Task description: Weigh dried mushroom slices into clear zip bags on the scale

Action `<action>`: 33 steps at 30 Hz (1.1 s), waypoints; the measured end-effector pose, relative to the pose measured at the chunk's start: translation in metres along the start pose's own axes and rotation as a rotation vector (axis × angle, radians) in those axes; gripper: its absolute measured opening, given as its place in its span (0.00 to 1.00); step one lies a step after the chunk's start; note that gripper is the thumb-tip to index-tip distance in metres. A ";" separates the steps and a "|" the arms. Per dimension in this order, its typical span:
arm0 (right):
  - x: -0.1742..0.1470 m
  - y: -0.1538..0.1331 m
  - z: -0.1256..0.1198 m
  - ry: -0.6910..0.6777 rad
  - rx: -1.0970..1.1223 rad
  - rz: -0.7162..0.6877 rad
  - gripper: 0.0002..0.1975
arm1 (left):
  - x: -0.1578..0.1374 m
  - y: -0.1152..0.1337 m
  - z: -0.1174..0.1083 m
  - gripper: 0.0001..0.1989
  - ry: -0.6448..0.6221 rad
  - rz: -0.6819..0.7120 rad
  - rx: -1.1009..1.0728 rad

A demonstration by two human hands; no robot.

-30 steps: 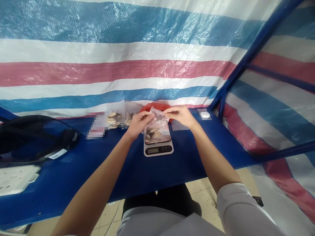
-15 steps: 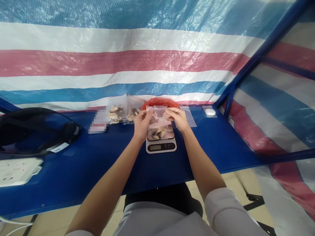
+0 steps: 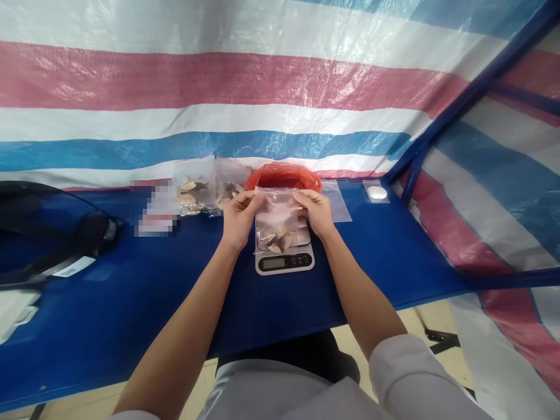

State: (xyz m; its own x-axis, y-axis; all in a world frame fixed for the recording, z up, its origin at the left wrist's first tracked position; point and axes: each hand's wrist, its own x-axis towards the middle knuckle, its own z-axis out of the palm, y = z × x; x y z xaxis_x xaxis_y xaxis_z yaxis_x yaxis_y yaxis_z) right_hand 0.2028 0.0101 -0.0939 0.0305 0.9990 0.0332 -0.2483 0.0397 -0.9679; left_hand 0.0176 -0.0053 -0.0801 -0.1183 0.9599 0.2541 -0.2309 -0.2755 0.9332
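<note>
Between my two hands hangs a clear zip bag with several pale and dark dried slices at its bottom. My left hand pinches its top left corner, and my right hand pinches the top right. Behind and below the bag is a white digital kitchen scale, its plate partly hidden; no reading can be made out on its display. Just beyond my hands stands an open red plastic bag, whose contents I cannot see.
Left of the red bag, two filled zip bags lean against the striped sheet. Flat clear bags and a white rounded case lie right. A black headset-like object and white power strip are far left on the blue table.
Both hands still hold the zip bag at its top corners. The bag has shifted slightly left over the scale, and the view has tilted down and turned a little.
</note>
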 end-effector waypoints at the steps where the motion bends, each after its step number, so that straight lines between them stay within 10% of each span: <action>1: 0.000 0.000 0.000 0.002 -0.007 0.000 0.18 | 0.000 -0.001 -0.001 0.15 0.015 -0.002 -0.008; 33: -0.007 -0.009 -0.002 0.028 -0.092 -0.080 0.18 | -0.002 -0.014 -0.007 0.10 0.082 -0.028 0.066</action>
State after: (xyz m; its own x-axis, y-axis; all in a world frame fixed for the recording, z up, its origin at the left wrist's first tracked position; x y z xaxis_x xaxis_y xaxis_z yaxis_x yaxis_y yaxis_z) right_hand 0.2067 0.0024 -0.0863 0.0741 0.9917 0.1051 -0.1538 0.1155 -0.9813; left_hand 0.0139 -0.0040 -0.0958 -0.1923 0.9588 0.2090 -0.1709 -0.2424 0.9550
